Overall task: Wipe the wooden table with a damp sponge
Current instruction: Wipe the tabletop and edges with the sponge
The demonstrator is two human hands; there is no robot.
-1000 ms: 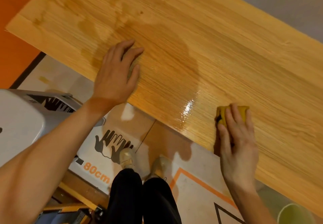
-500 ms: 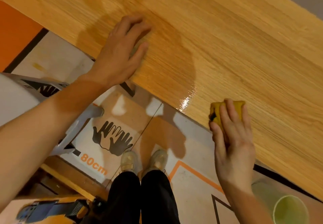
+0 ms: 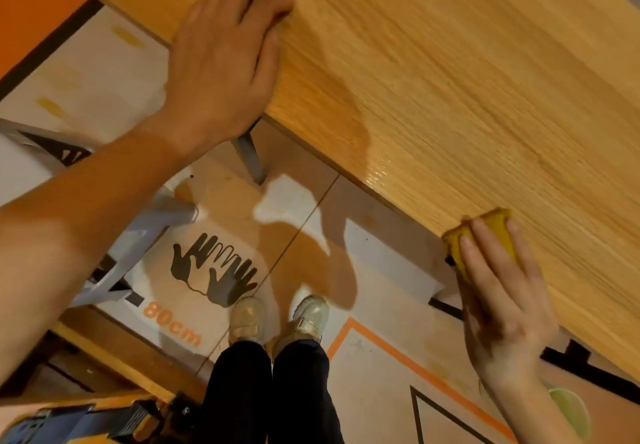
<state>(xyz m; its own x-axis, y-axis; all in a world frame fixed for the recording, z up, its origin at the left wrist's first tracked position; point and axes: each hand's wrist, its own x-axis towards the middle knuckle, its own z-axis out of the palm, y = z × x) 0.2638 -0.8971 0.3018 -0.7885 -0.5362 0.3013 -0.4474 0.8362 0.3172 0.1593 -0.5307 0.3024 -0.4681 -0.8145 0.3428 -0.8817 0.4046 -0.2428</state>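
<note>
Floor under you is white sheeting with orange and black tape lines, a printed pair of black hand silhouettes and orange text "80cm" just below them. Wooden table fills the upper right, near edge running diagonally from upper left to lower right; a wet glossy patch sits on the edge between your two hands, with a darker damp area just above it. Your left hand is palm-down over the table's near edge, fingers lightly bent and resting on the wood, grasping nothing. Your right hand is at the near edge lower right, fingers laid flat on top of the yellow sponge, pressing it against the table edge; thumb position under it can't be made out. Sponge's far corner pokes out past your fingertips onto the tabletop. Grey metal table leg is visible below your left wrist. Green cup sits on the floor at lower right, partly hidden by your right forearm, contents not readable. Your light shoes and dark trousers are bottom centre. White plastic piece with grey struts lies behind your left forearm; orange-and-black gear at bottom left is too blurred to identify.
</note>
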